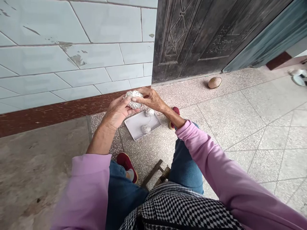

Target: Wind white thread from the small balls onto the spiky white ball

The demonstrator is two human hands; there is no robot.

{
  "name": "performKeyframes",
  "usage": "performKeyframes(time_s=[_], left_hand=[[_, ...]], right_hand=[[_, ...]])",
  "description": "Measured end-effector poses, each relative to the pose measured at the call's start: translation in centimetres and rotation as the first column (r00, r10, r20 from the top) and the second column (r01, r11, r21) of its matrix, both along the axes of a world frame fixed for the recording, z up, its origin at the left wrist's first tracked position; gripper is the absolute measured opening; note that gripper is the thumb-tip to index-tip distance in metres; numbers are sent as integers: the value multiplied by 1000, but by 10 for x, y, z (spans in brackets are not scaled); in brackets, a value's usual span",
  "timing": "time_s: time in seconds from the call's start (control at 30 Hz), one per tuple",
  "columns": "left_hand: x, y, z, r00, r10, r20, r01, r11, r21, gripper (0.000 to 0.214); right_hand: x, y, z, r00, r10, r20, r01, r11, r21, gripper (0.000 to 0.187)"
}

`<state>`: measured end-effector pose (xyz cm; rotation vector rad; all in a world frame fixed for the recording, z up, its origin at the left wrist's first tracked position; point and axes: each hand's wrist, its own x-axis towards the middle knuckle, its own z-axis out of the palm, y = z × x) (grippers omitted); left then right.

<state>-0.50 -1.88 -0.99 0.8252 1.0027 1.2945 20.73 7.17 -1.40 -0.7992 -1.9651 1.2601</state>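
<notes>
closest to the camera is a black-and-white checked cloth (pixel 189 207), which covers the lap of the seated person. from both sides the pink sleeves (pixel 91 179) reach forward, and the two bare hands come together near the wall (pixel 96 57) of pale tiles. between them is a bundle of white yarn (pixel 134 100), and it is touched by both. the left hand (pixel 115 112) supports it from the left and from below, with the thumb against its side. the right hand (pixel 150 99) grips it from the right, its thumb pressed on the near surface and its fingers bent at the far edge. so both hands are closed around the bundle, which is held above the floor (pixel 251 111).

just below the hands, a shallow light tray (pixel 133 126) lies on the floor. inside it are two smaller balls of thread (pixel 146 129), one near the far edge and one nearer to the person. red shoes (pixel 124 162) stand at both sides of the tray.
</notes>
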Motion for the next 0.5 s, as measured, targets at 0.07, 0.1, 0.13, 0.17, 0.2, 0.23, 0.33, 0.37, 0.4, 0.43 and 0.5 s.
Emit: performKeyframes(time_s=[0.07, 0.1, 0.13, 0.17, 0.2, 0.23, 0.33, 0.37, 0.4, 0.43, 0.5], left_hand=[[2, 0, 2, 1000, 16, -8, -16, 1000, 21, 61], [3, 0, 4, 1000, 27, -15, -27, 999, 34, 60], [3, 0, 5, 999, 39, -24, -38, 998, 47, 60], [3, 0, 7, 998, 51, -35, -49, 997, 59, 61], [3, 0, 7, 997, 63, -45, -60, 996, 69, 62], [3, 1, 8, 996, 76, -52, -72, 994, 77, 63], [4, 3, 5, 992, 115, -59, -110, 990, 92, 66], [4, 4, 3, 990, 124, -62, -118, 989, 94, 66], [5, 5, 1, 990, 125, -68, -118, 989, 94, 67], [5, 5, 0, 990, 116, -76, -109, 990, 91, 67], [5, 5, -2, 992, 88, -88, -80, 993, 86, 68]], right_hand=[[1, 4, -3, 994, 52, -96, -54, 998, -26, 79], [2, 5, -4, 988, 63, -142, -72, 995, -63, 90], [3, 5, -4, 983, 55, -175, -75, 991, -109, 98], [5, 5, -4, 981, 32, -190, -63, 986, -157, 100], [6, 4, -3, 982, 3, -190, -40, 980, -196, 97], [8, 2, -2, 984, -23, -179, -17, 975, -220, 91], [7, -4, -1, 992, 17, -126, -49, 967, -250, 69], [6, -6, -2, 992, 51, -114, -79, 963, -257, 65], [5, -7, -4, 991, 79, -104, -104, 959, -264, 63], [4, -8, -5, 991, 94, -96, -117, 956, -269, 61], [2, -7, -8, 992, 89, -84, -109, 955, -275, 58]])
